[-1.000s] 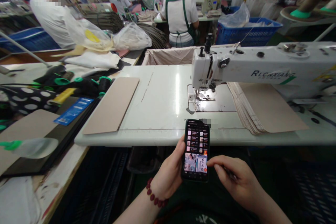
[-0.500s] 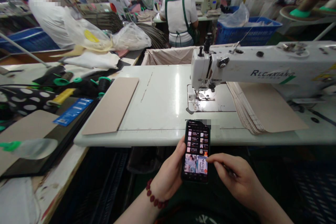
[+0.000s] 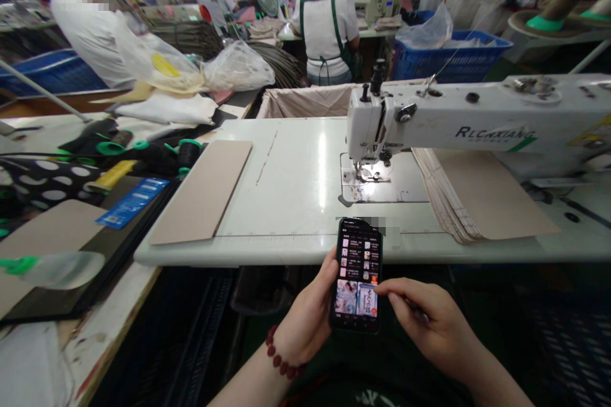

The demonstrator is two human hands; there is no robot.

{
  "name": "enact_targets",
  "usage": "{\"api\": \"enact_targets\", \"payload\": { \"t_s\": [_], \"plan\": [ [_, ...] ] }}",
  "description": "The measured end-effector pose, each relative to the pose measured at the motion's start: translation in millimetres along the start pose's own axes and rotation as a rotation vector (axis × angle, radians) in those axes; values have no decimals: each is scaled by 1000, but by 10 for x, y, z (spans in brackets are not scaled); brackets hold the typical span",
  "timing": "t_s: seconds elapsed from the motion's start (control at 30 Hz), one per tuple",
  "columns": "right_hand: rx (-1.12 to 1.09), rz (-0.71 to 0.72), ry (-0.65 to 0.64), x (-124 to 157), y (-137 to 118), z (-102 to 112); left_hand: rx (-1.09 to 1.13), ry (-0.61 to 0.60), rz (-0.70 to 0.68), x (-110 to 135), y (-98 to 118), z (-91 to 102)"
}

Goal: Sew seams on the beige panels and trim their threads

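Grip of the left hand (image 3: 305,318) is wrapping the left edge of the phone (image 3: 357,283), a light, stiff, likely slippery slab best taken by its long sides, below the table (image 3: 286,203) front, while the right hand (image 3: 429,324), loosely curled and empty, is pointing a forefinger at its screen.

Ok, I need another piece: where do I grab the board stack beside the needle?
Probably take the board stack by its near edge, coming from the front: it lies flat, and its far end sits under the machine arm.
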State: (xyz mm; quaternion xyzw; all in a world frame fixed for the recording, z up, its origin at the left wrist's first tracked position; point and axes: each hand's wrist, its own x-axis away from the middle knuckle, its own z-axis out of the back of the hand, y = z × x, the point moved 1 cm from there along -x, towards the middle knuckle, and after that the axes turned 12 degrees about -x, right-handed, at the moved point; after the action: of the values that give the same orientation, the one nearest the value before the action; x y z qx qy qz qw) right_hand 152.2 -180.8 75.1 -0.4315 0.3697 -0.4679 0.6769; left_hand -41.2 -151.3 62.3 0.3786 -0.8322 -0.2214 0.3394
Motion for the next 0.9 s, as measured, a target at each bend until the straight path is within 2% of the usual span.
{"api": "enact_targets", "payload": {
  "t_s": [0.63,0.9],
  "plan": [
    [-19,7,-16,-12,0,5,-12,-16,-8,6,25,-42],
    [44,5,-16,-63,-10,46,1,-24,-5,6,28,-53]
  ]
}}
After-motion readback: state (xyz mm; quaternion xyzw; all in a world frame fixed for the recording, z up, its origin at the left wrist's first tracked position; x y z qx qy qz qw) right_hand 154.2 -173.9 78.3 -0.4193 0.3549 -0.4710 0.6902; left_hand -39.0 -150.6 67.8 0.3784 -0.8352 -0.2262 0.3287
